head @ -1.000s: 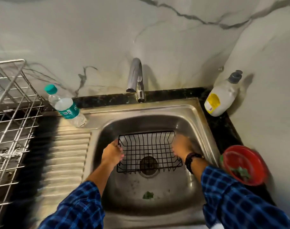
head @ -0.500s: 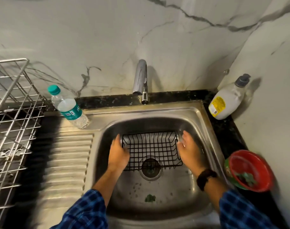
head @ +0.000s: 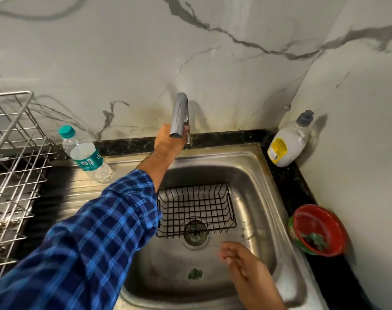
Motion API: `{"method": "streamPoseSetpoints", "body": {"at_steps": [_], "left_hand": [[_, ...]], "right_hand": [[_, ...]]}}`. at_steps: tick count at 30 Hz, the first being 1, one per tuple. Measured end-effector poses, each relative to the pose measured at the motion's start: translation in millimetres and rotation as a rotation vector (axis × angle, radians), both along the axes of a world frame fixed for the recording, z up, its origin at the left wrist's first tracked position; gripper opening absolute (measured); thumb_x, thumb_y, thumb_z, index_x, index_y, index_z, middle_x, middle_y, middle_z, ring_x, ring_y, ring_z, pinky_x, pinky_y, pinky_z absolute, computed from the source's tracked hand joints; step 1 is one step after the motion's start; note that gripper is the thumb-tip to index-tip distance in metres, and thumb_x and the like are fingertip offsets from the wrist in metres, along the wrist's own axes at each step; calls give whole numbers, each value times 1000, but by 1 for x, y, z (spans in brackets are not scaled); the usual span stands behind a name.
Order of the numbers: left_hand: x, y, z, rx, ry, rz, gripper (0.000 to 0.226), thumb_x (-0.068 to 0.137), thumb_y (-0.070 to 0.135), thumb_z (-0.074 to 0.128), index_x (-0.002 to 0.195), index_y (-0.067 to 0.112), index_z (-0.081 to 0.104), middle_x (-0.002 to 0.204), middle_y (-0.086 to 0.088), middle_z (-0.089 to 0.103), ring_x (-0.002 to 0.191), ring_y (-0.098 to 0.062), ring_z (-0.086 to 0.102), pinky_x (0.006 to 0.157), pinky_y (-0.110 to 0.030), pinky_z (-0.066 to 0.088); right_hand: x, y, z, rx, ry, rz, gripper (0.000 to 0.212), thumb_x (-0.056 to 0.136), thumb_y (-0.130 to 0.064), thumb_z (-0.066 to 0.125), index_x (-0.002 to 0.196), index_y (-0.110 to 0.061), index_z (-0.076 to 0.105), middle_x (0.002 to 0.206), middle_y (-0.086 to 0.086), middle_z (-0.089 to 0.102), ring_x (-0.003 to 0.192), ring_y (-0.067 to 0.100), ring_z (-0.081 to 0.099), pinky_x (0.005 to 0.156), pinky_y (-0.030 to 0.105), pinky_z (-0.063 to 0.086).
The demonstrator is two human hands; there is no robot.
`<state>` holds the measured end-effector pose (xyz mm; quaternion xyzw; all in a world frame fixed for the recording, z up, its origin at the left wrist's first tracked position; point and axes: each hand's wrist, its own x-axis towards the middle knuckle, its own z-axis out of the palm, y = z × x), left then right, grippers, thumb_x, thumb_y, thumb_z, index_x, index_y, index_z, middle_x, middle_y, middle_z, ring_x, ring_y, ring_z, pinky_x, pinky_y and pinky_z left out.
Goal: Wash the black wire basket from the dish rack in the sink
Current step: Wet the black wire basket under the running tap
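Left sleeve (head: 83,242): blue-and-navy plaid shirt cloth with lighter blue cross-stripes, stitched cuff drawn back on the forearm. Left hand (head: 166,142) and right hand (head: 242,262): bare.

The left hand (head: 168,143) is reaching to the 12 o'clock edge of the sink (head: 264,198) and gripping the faucet (head: 179,115), while the right hand (head: 246,265) is hovering at 5 o'clock, loosely curled and holding nothing. The black wire basket (head: 196,209) is lying upright at centre over the drain (head: 195,233), with a water bottle (head: 87,153) leaning at 10 o'clock, a soap bottle (head: 287,144) at 2 and a red bowl (head: 302,212) at 3.
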<state>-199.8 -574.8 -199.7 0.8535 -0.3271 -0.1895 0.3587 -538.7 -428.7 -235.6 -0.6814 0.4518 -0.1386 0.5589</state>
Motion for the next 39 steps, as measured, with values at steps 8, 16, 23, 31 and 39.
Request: {"method": "streamPoseSetpoints", "body": {"at_steps": [8, 16, 23, 31, 39], "left_hand": [[-9, 14, -9, 10, -153, -122, 47, 99, 50, 53, 105, 5, 64, 75, 5, 54, 63, -10, 47, 65, -21, 37], [-6, 13, -6, -203, 134, 151, 35, 88, 23, 75, 120, 18, 61, 100, -7, 70, 83, -22, 72, 69, -39, 65], [7, 37, -28, -284, 795, 285, 20, 97, 11, 64, 116, 6, 65, 99, -11, 74, 85, -18, 74, 79, -29, 63], [-10, 106, -70, 41, 278, 166, 17, 102, 35, 52, 105, 26, 66, 107, -6, 71, 99, -27, 71, 88, -43, 59], [-72, 185, -150, 423, 440, 195, 25, 96, 26, 54, 116, 13, 61, 111, -5, 69, 99, -28, 69, 85, -37, 60]], "right_hand": [[-12, -9, 3, -65, -33, -141, 53, 97, 1, 52, 101, -50, 63, 97, -10, 74, 95, 11, 72, 88, 34, 57], [-4, -8, 6, -123, -87, -197, 44, 98, -1, 53, 97, -43, 67, 92, -4, 75, 89, 16, 73, 82, 40, 60], [2, -7, 4, -134, -105, -219, 42, 97, 1, 53, 94, -38, 69, 88, -4, 74, 85, 15, 72, 80, 34, 60], [3, 1, 8, -84, -4, -189, 28, 98, -9, 55, 101, -35, 66, 93, -18, 72, 87, 2, 70, 82, 32, 59], [-1, 2, 8, -129, 55, -200, 28, 98, -11, 57, 98, -38, 66, 94, -25, 71, 93, -4, 69, 81, 21, 55]]}}
